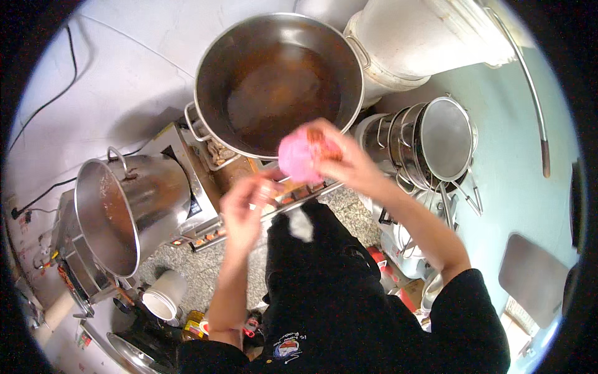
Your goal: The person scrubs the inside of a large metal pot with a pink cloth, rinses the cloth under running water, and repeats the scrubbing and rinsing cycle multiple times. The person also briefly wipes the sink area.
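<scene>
My right hand [343,159] grips a soft pink bundle [299,156], a bag or cloth, just off the near rim of a wide steel stockpot [204,100]. Reddish-brown matter shows against the pink, but blur hides what it is. Dark brown liquid [280,89] lies inside the pot. To the left of the bundle is my left hand [247,201], fingers partly curled and blurred. A small dark reddish shape shows by its fingertips, and whether they hold it is unclear.
A second tall steel pot [159,201] stands on the left by a steel cooker top [205,219]. Nested pots and a round strainer [447,140] are stacked on the right, below white buckets [392,42]. A white tub [161,299] sits on the speckled floor [149,266].
</scene>
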Available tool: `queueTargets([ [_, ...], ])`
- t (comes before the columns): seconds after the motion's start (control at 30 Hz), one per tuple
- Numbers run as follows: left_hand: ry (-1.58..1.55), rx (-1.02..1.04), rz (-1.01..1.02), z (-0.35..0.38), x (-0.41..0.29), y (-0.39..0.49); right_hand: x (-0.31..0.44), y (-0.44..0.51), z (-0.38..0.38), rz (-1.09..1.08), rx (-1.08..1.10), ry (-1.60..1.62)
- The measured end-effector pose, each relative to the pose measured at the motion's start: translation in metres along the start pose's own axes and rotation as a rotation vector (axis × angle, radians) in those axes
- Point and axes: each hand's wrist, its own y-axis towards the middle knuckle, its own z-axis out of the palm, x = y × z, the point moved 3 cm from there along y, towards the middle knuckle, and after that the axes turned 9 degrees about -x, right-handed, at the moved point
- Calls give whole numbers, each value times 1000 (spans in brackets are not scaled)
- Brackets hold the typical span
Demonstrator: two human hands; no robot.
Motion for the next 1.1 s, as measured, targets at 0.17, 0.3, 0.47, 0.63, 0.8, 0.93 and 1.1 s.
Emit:
queueTargets([
  [0.17,360,-692,378,-87,21,100,-12,94,-47,-98,409,-433],
  [0.3,162,-701,154,-109,51,163,-46,127,-40,181,921,-668],
  [0.47,10,-706,-89,-104,75,182,-74,133,-40,348,1191,-698],
  [0.63,-333,-610,-101,-89,87,184,-112,131,0,345,1316,-733],
  [0.8,-245,-643,-116,-89,86,184,-113,137,27,108,1127,-735],
  [0.93,21,-742,-16,-87,80,183,-79,138,-20,232,1372,-923],
  [1.1,-112,-783,-94,-81,75,179,-93,139,34,138,1233,-720],
])
